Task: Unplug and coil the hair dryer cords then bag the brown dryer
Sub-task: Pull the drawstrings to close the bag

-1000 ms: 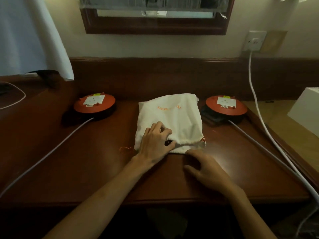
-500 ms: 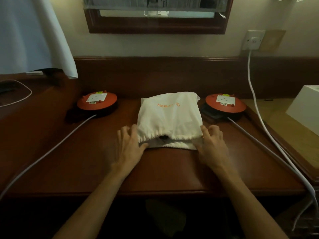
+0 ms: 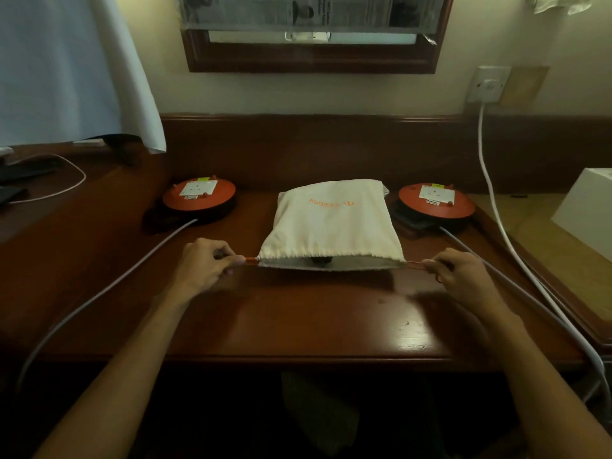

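Note:
A cream drawstring bag (image 3: 331, 223) with orange lettering lies in the middle of the dark wooden desk (image 3: 298, 319), its mouth toward me. A dark object (image 3: 320, 260) shows just inside the mouth; the rest of it is hidden by the cloth. My left hand (image 3: 207, 265) pinches the orange drawstring (image 3: 250, 259) at the bag's left corner. My right hand (image 3: 463, 274) pinches the drawstring at the right corner. Both strings are stretched outward and the mouth's near edge is lifted slightly.
Two orange round socket reels (image 3: 198, 197) (image 3: 435, 200) flank the bag, each with a grey cable (image 3: 109, 286) running to the desk's front. A white cord (image 3: 493, 200) hangs from a wall socket (image 3: 489, 83). A white box (image 3: 587, 210) stands right; a curtain (image 3: 66, 67) hangs left.
My hands left the bag's mouth, moved out to its two corners and took hold of the drawstrings, which are now pulled taut sideways.

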The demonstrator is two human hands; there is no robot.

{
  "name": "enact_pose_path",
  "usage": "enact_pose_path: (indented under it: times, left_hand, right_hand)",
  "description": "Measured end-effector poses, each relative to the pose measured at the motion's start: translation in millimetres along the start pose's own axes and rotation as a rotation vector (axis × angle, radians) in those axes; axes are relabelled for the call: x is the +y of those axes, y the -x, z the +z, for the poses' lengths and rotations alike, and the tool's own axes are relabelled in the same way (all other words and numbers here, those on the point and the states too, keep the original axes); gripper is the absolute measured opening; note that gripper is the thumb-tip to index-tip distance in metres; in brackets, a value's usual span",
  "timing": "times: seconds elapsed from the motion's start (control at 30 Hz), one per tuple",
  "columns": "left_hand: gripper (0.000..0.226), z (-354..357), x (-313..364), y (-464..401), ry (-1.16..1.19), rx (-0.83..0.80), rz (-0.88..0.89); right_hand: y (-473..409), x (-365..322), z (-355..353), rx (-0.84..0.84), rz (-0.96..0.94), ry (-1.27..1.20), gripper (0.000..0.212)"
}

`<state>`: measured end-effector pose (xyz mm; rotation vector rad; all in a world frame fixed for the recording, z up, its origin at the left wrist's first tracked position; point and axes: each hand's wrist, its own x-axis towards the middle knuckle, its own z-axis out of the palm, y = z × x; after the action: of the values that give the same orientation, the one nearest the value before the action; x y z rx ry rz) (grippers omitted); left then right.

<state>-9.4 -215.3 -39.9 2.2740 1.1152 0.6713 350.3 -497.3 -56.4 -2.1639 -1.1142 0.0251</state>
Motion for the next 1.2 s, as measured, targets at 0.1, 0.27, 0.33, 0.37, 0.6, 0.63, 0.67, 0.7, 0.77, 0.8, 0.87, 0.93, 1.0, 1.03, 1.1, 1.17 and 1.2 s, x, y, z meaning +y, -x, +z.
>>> enact_pose_path:
  times: [0.1, 0.27, 0.33, 0.37, 0.6, 0.63, 0.67, 0.7, 0.77, 0.8, 0.87, 0.93, 1.0, 1.03, 1.1, 1.17, 1.2]
  left_hand:
    - [0.015, -12.8, -15.6, 1.2, -0.069, -0.066, -0.057]
    - [0.058, 8.5, 10.9, -0.7, -0.384, -0.296, -0.051]
    - [0.079, 30.3, 34.8, -3.3, -0.279, -0.286, -0.034]
    - [0.084, 43.9, 45.2, -3.9, -0.230, -0.290, -0.042]
    - [0.074, 81.2, 67.5, -6.7, -0.087, -0.113, -0.316]
    - [0.057, 75.1, 68.8, -8.0, -0.097, -0.126, -0.301]
    - [0.041, 67.1, 71.5, -9.5, -0.111, -0.144, -0.260]
    - [0.033, 56.3, 77.4, -11.1, -0.120, -0.164, -0.210]
    - [0.034, 26.2, 95.8, -17.1, -0.139, -0.196, -0.113]
    - [0.032, 8.8, 107.4, -22.5, -0.157, -0.205, -0.067]
    - [0.031, -24.3, 130.3, -38.9, -0.194, -0.185, 0.017]
    - [0.031, -54.1, 154.0, -59.5, -0.225, -0.095, 0.085]
    - [0.029, -77.4, 173.0, -86.2, -0.231, -0.001, 0.131]
    - [0.029, -86.7, 181.9, -99.2, -0.235, 0.036, 0.147]
    - [0.026, -97.3, 192.7, -122.0, -0.256, 0.104, 0.164]
    - [0.027, -98.7, 194.8, -136.5, -0.306, 0.171, 0.164]
    - [0.030, -97.8, 192.6, -139.7, -0.330, 0.199, 0.164]
  right_hand:
    - [3.2, 19.5, -14.4, 0.012, 0.106, 0.054, 0.011]
    - [1.6, -5.8, 2.5, -0.115, 0.105, 0.126, 0.055]
    - [-1.7, -32.3, 20.8, -0.167, 0.058, 0.131, 0.054]
    - [-4.2, -40.4, 32.9, -0.204, 0.046, 0.173, 0.047]
    - [-11.4, -60.9, 40.2, -0.211, 0.123, -0.033, 0.029]
    - [-13.0, -62.2, 30.7, -0.234, 0.097, -0.048, 0.029]
    - [-14.5, -65.3, 19.8, -0.263, 0.064, -0.060, 0.027]
    - [-16.6, -69.8, 7.4, -0.297, 0.032, -0.073, 0.024]
    - [-25.1, -80.7, -18.3, -0.339, -0.028, -0.074, 0.018]
    - [-32.0, -86.3, -30.4, -0.331, -0.049, -0.057, 0.017]
    - [-48.9, -100.0, -51.0, -0.247, -0.108, -0.027, 0.023]
    - [-72.9, -112.4, -68.2, -0.118, -0.154, -0.054, 0.023]
    - [-101.6, -125.2, -85.8, 0.023, -0.163, -0.080, 0.016]
    - [-116.7, -132.0, -93.2, 0.093, -0.169, -0.068, 0.017]
    - [-142.2, -145.9, -102.5, 0.176, -0.174, 0.026, 0.019]
    - [-156.7, -157.5, -101.9, 0.155, -0.166, 0.241, 0.021]
    - [-159.5, -160.8, -99.9, 0.134, -0.171, 0.331, 0.021]
